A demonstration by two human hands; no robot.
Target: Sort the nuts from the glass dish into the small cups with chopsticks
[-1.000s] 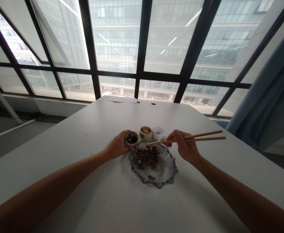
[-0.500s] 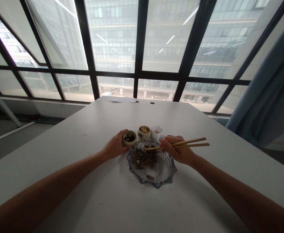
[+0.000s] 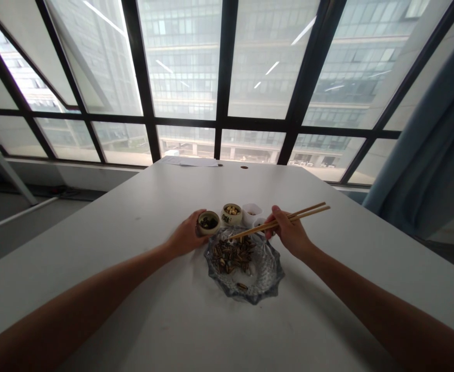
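My left hand (image 3: 187, 235) is wrapped round a small round cup (image 3: 208, 230) with dark pieces inside. My right hand (image 3: 288, 231) holds a pair of wooden chopsticks (image 3: 302, 213), whose tips are over the striped seeds (image 3: 232, 254) in a scalloped glass bowl (image 3: 267, 279). Whether the tips grip a seed is too small to tell. Behind the bowl stand a cup with pale nuts (image 3: 232, 220) and a white cup (image 3: 251, 213) with a little something in it. Another small white cup (image 3: 258, 222) is partly hidden behind the chopsticks.
The white table (image 3: 145, 196) reaches back to large windows. Papers (image 3: 193, 161) lie at its far edge, near two dark round spots. A blue curtain (image 3: 424, 155) hangs at the right, and a white metal frame (image 3: 12, 173) stands at the left.
My right hand has turned, and the chopsticks now slope down more steeply to the seeds. My left hand remains round its cup. The whole view has shifted slightly.
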